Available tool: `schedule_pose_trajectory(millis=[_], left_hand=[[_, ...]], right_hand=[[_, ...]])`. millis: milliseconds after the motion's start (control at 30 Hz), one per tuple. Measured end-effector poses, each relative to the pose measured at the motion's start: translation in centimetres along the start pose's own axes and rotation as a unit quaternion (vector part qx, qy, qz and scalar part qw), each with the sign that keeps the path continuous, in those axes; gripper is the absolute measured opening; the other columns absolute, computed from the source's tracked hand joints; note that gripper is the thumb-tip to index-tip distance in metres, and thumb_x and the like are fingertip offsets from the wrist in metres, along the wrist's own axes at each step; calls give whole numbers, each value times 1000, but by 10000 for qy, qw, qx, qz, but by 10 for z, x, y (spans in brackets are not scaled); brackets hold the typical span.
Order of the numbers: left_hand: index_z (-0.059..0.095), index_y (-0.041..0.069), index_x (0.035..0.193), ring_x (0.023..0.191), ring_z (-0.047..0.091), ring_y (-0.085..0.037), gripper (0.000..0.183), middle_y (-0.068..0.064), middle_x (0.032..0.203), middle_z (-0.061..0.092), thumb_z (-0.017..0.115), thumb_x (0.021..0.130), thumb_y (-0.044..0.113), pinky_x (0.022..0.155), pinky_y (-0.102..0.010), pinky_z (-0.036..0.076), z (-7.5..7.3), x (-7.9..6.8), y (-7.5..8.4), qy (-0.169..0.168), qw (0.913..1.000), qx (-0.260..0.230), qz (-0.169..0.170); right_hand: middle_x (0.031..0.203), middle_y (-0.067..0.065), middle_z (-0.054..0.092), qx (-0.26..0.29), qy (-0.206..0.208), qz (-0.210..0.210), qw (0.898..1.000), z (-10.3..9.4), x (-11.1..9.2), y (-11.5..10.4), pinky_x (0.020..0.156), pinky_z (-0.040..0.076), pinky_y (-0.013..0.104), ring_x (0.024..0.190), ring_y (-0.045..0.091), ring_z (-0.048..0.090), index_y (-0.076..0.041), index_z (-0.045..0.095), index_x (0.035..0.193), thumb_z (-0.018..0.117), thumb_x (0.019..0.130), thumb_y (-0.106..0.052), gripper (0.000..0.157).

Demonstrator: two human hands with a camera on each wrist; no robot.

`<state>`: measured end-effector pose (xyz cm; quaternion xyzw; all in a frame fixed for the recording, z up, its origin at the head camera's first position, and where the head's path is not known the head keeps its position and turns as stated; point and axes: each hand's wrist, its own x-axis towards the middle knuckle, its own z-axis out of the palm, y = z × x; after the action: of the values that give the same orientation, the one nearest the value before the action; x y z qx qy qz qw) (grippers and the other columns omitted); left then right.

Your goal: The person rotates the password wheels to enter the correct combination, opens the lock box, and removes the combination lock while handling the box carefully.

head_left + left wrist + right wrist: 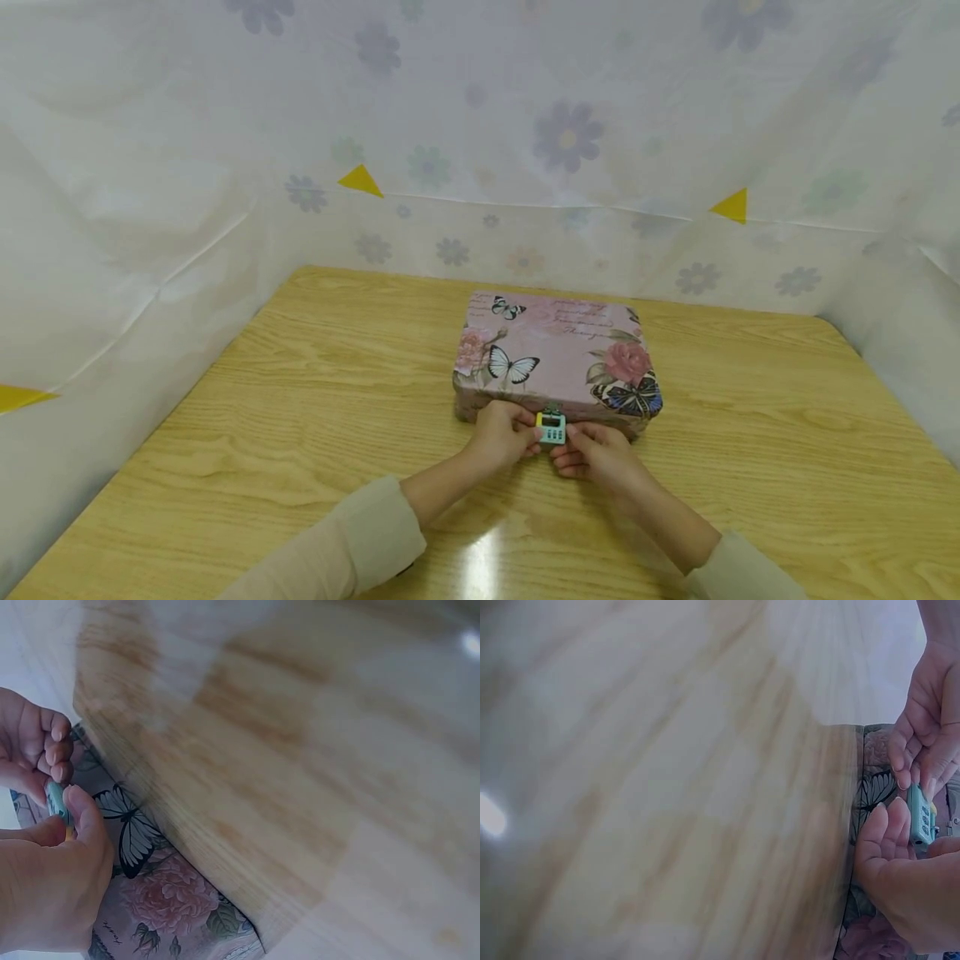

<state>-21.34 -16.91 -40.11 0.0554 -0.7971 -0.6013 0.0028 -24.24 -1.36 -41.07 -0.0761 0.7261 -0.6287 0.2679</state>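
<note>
A small teal combination padlock (552, 428) with a yellow side and number dials hangs at the front clasp (553, 410) of a pink box (555, 350). The box lid is down and printed with butterflies and roses. My left hand (501, 435) pinches the padlock's yellow side between thumb and fingers. From the other side my right hand (600, 454) holds its right edge, thumb on the lock and fingers curled beneath. In the right wrist view the padlock (921, 816) shows its dial face between both hands, and the left wrist view shows mostly its edge.
The box stands on a wood-grain table (337, 400), near the table's middle. Behind it hangs a pale flowered curtain (480, 150) with yellow triangles (362, 181) on it. Light glares off the tabletop in front of the hands.
</note>
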Motion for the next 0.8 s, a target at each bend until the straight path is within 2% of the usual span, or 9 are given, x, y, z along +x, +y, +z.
schedule_pose_trajectory(millis=[367,800], left_hand=[[61,-17,88,64,68,-32,10,-26,74,66,62,82,-9,56,-28,60,0,0,0,0,10000,-41,-76],[60,-17,87,63,68,-31,9,-27,73,66,62,81,-10,55,-27,59,1,0,0,-8,10000,-3,-9]], right_hand=[[80,0,63,39,-246,-127,9996,-3,0,1,68,57,22,72,7,61,16,38,120,40,99,-9,32],[74,0,63,-218,190,-120,9995,2,2,-1,65,57,21,67,6,60,16,46,112,45,96,-6,27]])
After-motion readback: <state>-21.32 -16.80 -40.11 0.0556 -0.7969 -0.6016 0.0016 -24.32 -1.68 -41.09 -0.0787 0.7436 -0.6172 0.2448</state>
